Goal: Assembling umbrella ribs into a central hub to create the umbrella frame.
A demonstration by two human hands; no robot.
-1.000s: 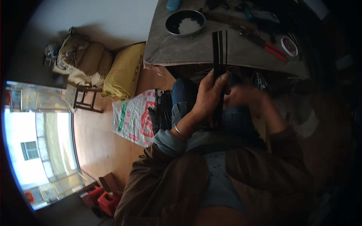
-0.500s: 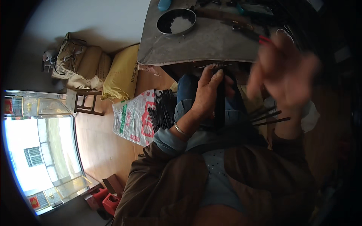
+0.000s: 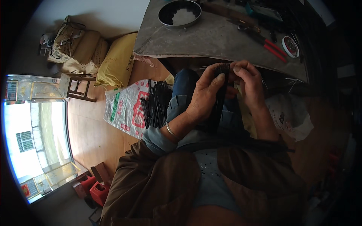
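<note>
Upright above my lap is a bundle of thin black strips (image 3: 215, 117). My left hand (image 3: 203, 98) is closed round its upper part, thumb pressed on the front. Thin pale wires or pins (image 3: 204, 67) stick out to the left near the bundle's top. My right hand (image 3: 250, 83) is closed in a pinch at the top right side of the bundle, fingertips against it. What lies between those fingertips is too small to make out. Many more black strips (image 3: 157, 103) lie on a white plastic sheet (image 3: 120, 113) left of my knee.
The grey table (image 3: 181, 43) ahead bears a bowl (image 3: 180, 13) of white and black bits, red-handled pliers (image 3: 275, 51) and a small round tin (image 3: 290, 47). A yellow sack (image 3: 117, 58) and a wooden stool (image 3: 81, 87) stand left. A white bag (image 3: 290, 116) lies right.
My right hand, blurred over the table's right side before, has come down and left to the bundle's top. My left hand keeps its hold. The pliers and round tin now show fully.
</note>
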